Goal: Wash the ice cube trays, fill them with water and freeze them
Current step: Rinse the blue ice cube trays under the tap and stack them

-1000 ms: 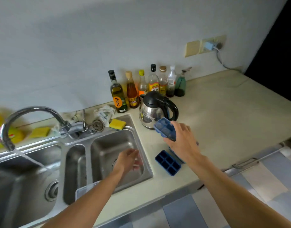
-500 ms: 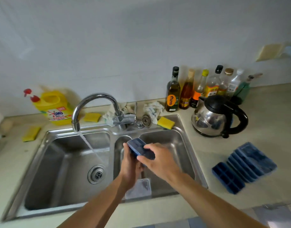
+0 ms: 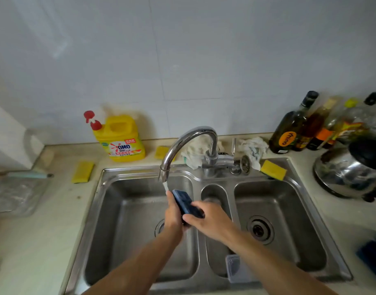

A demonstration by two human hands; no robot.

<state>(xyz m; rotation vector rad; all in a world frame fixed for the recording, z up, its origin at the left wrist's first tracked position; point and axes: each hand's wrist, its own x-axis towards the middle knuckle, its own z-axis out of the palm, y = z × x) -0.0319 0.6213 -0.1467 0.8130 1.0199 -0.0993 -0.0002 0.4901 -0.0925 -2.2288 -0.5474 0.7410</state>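
On my feed the light is soft and even, fairly bright on the far wall (image 3: 204, 50), with a pale streak of glare at its upper left; I cannot tell the source. The steel sink (image 3: 127, 170) and faucet (image 3: 191, 133) give dull highlights, and shadows are faint. The wide lens bends the edges; the bottles (image 3: 289, 133) and kettle (image 3: 348, 173) at far right smear with blur. The ice cube tray (image 3: 183, 201) at centre is fairly sharp.

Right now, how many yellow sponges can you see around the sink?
3. One sponge on the counter left of the sink; one behind the tap, beside the detergent jug; one on the sink's back right rim. Others may be out of frame.
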